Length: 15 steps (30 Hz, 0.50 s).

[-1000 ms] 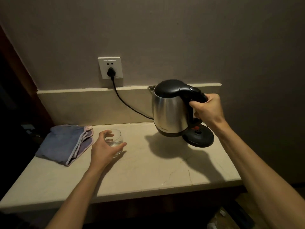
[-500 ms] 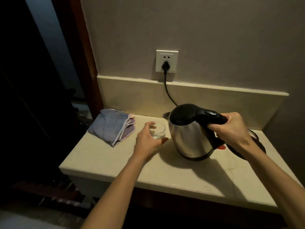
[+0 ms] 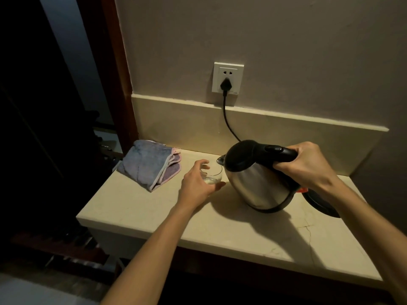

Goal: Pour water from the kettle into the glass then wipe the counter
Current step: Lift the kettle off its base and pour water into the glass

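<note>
A steel kettle (image 3: 257,186) with a black lid and handle hangs tilted to the left above the cream counter (image 3: 136,208). My right hand (image 3: 308,166) grips its handle. The spout sits right over the rim of a small clear glass (image 3: 212,172), which stands on the counter with a little water in it. My left hand (image 3: 197,183) is wrapped around the glass from the near side. A folded blue-grey cloth (image 3: 149,165) with pink edging lies at the counter's back left corner.
The kettle's black base (image 3: 319,203) sits at the right behind my right forearm. Its cord (image 3: 228,122) runs up to a wall socket (image 3: 228,77). A dark doorway and wooden frame (image 3: 114,69) lie left of the counter. The counter's front edge is near.
The kettle moved left off its base toward the glass and tipped, bringing the spout over the rim. My left hand stayed on the glass. The camera view swung left.
</note>
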### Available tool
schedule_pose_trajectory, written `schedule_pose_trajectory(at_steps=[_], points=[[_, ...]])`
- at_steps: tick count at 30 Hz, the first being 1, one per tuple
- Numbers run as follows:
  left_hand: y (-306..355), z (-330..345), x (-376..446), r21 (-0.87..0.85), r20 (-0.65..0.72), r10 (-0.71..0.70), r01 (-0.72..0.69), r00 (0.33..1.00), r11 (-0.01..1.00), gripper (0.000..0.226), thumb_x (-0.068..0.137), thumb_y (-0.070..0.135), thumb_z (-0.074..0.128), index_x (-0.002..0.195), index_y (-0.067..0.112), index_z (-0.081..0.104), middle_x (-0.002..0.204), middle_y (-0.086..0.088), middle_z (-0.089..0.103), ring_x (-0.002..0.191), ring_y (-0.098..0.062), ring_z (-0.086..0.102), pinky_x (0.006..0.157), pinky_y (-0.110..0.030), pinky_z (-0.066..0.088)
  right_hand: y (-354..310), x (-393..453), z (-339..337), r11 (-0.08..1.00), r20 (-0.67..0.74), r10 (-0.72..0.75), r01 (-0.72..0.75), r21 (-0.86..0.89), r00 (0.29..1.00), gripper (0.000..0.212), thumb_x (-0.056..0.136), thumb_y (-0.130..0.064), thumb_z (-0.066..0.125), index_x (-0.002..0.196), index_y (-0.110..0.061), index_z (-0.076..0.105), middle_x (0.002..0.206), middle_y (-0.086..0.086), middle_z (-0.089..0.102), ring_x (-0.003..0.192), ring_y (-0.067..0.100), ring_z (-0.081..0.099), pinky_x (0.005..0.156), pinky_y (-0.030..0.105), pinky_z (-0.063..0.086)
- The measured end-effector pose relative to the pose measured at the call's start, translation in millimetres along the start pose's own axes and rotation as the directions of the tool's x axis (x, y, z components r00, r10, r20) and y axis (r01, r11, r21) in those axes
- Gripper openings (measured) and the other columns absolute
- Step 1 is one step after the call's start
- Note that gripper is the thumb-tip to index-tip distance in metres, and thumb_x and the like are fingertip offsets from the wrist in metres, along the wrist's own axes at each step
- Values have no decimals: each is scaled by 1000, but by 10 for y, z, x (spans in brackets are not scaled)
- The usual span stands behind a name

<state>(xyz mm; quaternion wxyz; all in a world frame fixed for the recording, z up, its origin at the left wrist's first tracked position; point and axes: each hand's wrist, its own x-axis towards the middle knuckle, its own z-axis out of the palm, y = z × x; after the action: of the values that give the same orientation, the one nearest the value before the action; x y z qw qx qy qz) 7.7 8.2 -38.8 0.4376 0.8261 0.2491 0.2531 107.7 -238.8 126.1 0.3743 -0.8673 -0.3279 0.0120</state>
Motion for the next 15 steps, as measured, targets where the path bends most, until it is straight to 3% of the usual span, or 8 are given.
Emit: schedule_pose_trajectory(at_steps=[10, 15], points=[[-34, 17, 20, 37, -9, 29, -28, 1000, 999, 91, 52, 73, 86, 129, 50, 43, 105, 20, 59, 98, -8, 60, 87, -38, 57, -116, 119, -65, 995, 100, -8, 18, -99, 995, 14, 81, -15, 82, 71, -23, 76, 56, -3, 70, 52, 2, 68, 41, 12, 44], [-41, 14, 25, 24, -13, 29, -29, 999, 999, 91, 52, 71, 87, 129, 46, 45, 112, 12, 66, 103, -14, 63, 88, -41, 57, -145, 205, -76, 984, 109, -21, 40, -173, 994, 12, 82, -19, 83, 73, -22, 76, 64, 0, 73, 55, 12, 70, 47, 21, 54]])
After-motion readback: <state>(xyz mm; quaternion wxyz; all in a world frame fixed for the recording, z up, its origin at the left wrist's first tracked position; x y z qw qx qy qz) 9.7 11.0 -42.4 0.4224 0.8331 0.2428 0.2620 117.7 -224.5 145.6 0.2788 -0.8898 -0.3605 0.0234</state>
